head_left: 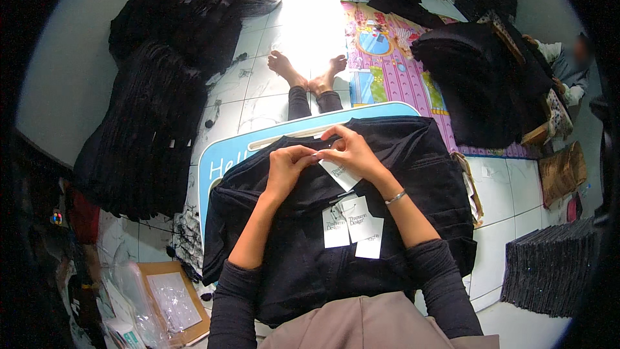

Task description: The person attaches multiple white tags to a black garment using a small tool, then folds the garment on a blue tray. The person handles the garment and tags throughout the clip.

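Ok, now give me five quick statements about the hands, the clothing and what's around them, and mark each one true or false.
1. The left hand and right hand meet near the top of a white tag. True.
2. The silver bracelet is on the left wrist. False: the silver bracelet is on the right wrist.
3. Black clothing lies over a blue board. True.
4. The other tags lie on the floor. False: the other tags lie on the black clothing.
5. A stack of dark cloth stands at the lower right. True.
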Motion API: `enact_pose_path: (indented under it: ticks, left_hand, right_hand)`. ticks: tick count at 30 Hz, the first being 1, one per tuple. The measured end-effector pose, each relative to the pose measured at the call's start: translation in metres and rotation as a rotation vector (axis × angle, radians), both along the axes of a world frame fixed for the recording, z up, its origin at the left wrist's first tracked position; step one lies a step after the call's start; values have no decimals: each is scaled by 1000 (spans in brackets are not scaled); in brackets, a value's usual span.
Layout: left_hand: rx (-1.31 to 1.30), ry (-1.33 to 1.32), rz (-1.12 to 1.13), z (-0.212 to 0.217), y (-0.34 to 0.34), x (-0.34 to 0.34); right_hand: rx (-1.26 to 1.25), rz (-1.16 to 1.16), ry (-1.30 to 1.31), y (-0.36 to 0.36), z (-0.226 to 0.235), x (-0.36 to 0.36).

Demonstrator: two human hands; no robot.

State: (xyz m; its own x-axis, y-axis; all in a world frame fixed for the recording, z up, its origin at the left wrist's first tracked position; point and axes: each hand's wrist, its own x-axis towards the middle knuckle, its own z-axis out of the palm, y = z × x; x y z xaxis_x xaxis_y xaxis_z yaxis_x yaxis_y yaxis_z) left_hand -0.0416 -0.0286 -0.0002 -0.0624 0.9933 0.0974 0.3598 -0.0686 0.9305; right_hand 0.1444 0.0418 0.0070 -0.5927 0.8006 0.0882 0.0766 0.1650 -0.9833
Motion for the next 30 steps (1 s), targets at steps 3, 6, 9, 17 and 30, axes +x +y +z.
enact_pose_path:
  ticks: [3,6,9,17,30]
  left_hand:
    - [-125,8,61,6,0,-9]
    - [44,129,102,15,-5,-9]
    - [364,283,126,20,-9,4]
    - [417,107,84,17,-12,30]
    - [19,-285,-168,-8,5,18]
  right_hand:
    - [-63,8,5,-1,0,-2]
    - [-70,54,20,-1,-3,-2]
    - [-42,77,96,0,-8,-4]
    - [-79,-75,133,4,-21,-4]
    - [-185,-193,412,1,-7,2]
